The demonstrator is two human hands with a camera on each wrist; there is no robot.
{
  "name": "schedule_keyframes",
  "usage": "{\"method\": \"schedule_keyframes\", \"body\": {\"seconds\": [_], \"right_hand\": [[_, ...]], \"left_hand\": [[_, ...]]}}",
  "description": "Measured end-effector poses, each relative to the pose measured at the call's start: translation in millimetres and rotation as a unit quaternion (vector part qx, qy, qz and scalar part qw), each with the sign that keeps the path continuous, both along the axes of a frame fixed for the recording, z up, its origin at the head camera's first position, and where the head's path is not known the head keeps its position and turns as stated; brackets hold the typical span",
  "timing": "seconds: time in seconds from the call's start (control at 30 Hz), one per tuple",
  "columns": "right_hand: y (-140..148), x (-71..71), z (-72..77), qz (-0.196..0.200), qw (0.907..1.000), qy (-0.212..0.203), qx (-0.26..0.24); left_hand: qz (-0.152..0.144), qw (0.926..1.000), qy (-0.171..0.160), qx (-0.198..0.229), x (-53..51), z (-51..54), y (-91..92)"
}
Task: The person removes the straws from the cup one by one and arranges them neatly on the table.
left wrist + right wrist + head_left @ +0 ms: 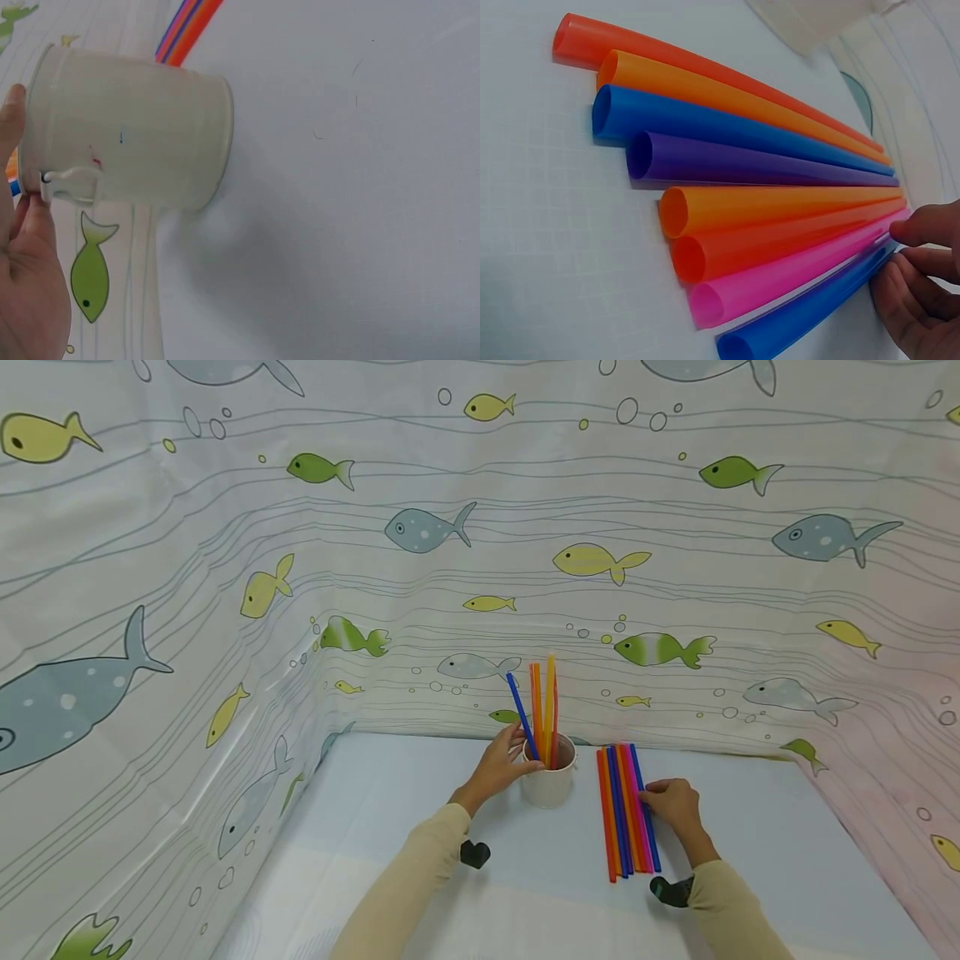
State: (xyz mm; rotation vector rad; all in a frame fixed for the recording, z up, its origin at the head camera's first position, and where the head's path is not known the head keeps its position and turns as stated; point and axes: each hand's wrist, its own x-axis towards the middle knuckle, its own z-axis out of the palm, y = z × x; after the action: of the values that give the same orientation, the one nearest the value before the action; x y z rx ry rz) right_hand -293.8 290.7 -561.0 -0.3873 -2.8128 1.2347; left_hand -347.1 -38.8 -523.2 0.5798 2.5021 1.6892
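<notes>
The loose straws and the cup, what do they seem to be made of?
The straws: most likely plastic, smooth with a soft shine, judging by their thin-walled hollow ends and pale highlights.

The cup: perhaps enamelled metal or plastic, satin-looking; its smooth pale surface leaves that open.

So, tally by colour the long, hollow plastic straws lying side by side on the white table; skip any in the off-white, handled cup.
Orange to red-orange hollow plastic straws: 4
Blue hollow plastic straws: 2
Purple hollow plastic straw: 1
Pink hollow plastic straw: 1
Total: 8
</notes>
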Motion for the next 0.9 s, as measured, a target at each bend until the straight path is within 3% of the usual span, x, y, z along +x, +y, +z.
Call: {"method": "schedule_keyframes", "body": {"seconds": [0.57, 0.73, 0.9], "right_hand": [[-3, 3.5, 5.9, -0.003, 0.9999, 0.005, 0.011], [-7, 0.0, 14.0, -0.005, 0.9991, 0.034, 0.024], [-16, -4.4, 27.6, 0.008, 0.9951, 0.092, 0.036]], "left_hand": [[0.001, 1.0000, 0.002, 0.000, 2.0, 1.0, 1.1], [0.004, 1.0000, -0.005, -0.001, 2.1, 3.0, 1.1], [0.005, 1.0000, -0.005, -0.002, 1.2, 1.9, 1.4]]}}
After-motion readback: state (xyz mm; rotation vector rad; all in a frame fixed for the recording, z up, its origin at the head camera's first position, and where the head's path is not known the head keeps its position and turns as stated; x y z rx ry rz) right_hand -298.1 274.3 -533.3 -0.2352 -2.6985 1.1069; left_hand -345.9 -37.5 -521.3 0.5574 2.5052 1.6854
